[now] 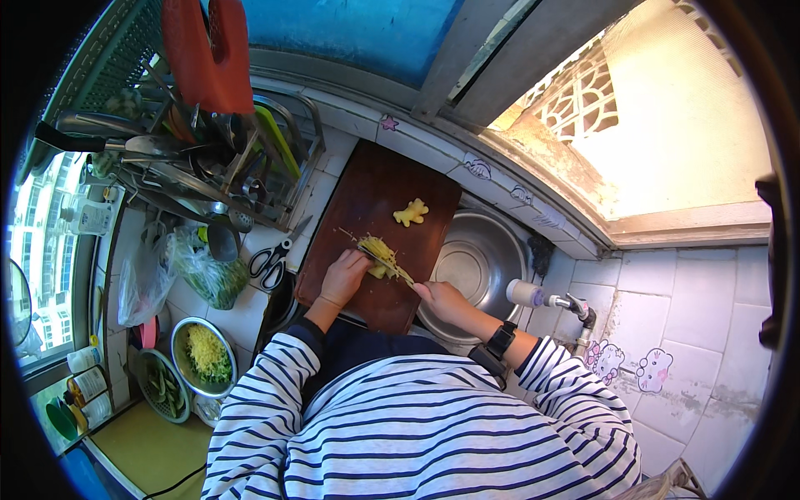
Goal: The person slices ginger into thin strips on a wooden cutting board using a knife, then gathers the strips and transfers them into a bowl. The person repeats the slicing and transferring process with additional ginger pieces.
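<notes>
A dark brown cutting board [387, 181] lies before me, partly over a steel sink. My right hand [445, 302] grips the handle of a kitchen knife [400, 273], whose narrow blade points up and left across the board. My left hand [345, 279] has its fingers bent against a cut piece of ginger [379, 271] beside the blade; the fingertips are partly hidden. Thin yellow ginger shreds [379, 246] lie heaped along the far side of the knife. Farther up the board sits a knobbly peeled ginger root [410, 213].
Right of the board are a round steel basin [494, 262] and a tap [572, 304]. Black-handled scissors [272, 262], a plastic bag of greens [215, 275], a metal bowl of chopped yellow and green food [206, 353] and a colander of green pods [164, 387] stand left. A utensil rack [250, 169] rises behind.
</notes>
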Motion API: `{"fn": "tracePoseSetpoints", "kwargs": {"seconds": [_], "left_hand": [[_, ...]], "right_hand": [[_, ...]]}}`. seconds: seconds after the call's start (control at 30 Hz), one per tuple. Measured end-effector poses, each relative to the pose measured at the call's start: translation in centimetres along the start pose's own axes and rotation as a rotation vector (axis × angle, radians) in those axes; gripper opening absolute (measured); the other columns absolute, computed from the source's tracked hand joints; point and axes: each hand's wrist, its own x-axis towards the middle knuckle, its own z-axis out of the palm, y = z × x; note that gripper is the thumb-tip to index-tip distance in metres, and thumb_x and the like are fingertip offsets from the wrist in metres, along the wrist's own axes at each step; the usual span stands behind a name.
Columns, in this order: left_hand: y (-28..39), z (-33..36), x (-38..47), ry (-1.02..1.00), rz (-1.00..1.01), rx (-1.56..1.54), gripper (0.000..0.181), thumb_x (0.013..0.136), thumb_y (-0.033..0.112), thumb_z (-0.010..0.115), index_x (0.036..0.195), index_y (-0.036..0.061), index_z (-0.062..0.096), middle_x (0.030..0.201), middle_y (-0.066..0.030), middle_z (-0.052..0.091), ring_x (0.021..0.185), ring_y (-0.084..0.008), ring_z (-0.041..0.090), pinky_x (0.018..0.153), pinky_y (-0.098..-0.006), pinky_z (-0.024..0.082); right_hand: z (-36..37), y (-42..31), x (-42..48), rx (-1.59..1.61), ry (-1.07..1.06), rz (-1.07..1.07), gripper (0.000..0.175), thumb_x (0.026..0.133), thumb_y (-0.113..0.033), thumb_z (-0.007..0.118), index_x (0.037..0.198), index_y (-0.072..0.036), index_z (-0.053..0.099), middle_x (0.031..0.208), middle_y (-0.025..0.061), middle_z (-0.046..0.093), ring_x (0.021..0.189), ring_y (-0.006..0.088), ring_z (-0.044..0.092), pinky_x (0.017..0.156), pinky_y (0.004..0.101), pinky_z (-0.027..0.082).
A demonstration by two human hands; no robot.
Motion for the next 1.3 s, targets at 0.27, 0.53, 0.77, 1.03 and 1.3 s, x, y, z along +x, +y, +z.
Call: {"fn": "tracePoseSetpoints", "kwargs": {"seconds": [0.27,0.53,0.77,1.03,1.3], "left_hand": [[0.2,-0.2,0.2,0.006,0.014,-0.014,0.006,0.083,0.006,0.066,0.088,0.0090,0.065,0.095,-0.0053,0.062,0.092,-0.0270,0.062,0.075,-0.0371,0.054],[0.2,0.0,0.2,0.013,-0.002,-0.017,0.006,0.083,0.009,0.066,0.089,0.0101,0.065,0.097,-0.0042,0.062,0.095,-0.0266,0.061,0.075,-0.0379,0.054],[0.0,0.2,-0.1,-0.014,-0.012,0.003,0.007,0.083,0.009,0.066,0.089,0.0114,0.066,0.093,-0.0051,0.059,0.091,-0.0276,0.060,0.074,-0.0387,0.054],[0.0,0.2,0.0,0.023,0.006,-0.012,0.008,0.082,0.007,0.066,0.090,0.0109,0.066,0.092,-0.0057,0.059,0.089,-0.0280,0.060,0.073,-0.0382,0.054],[-0.1,0.1,0.1,0.032,0.012,-0.043,0.010,0.082,0.006,0.067,0.090,0.0104,0.067,0.093,-0.0050,0.061,0.090,-0.0273,0.061,0.074,-0.0375,0.054]], "right_hand": [[1.7,-0.3,3.5,0.031,-0.009,0.016,0.050,0.105,-0.038,0.043,0.093,0.004,0.066,0.087,0.0283,0.067,0.084,0.0464,0.064,0.076,0.0483,0.050],[1.1,-0.6,3.3,0.196,-0.014,-0.007,0.050,0.106,-0.038,0.042,0.096,0.004,0.066,0.090,0.0283,0.067,0.087,0.0439,0.065,0.078,0.0458,0.050],[-0.2,-1.2,0.6,0.056,-0.026,0.037,0.050,0.105,-0.039,0.043,0.094,0.004,0.067,0.088,0.0276,0.067,0.083,0.0440,0.064,0.076,0.0460,0.050],[0.2,-0.7,0.6,0.040,-0.023,0.016,0.055,0.104,-0.043,0.044,0.085,0.002,0.067,0.082,0.0264,0.067,0.079,0.0454,0.064,0.073,0.0495,0.050],[2.5,-2.4,4.7,0.000,0.054,0.000,0.050,0.105,-0.038,0.044,0.088,0.002,0.067,0.086,0.0278,0.067,0.081,0.0465,0.064,0.073,0.0486,0.051]]}}
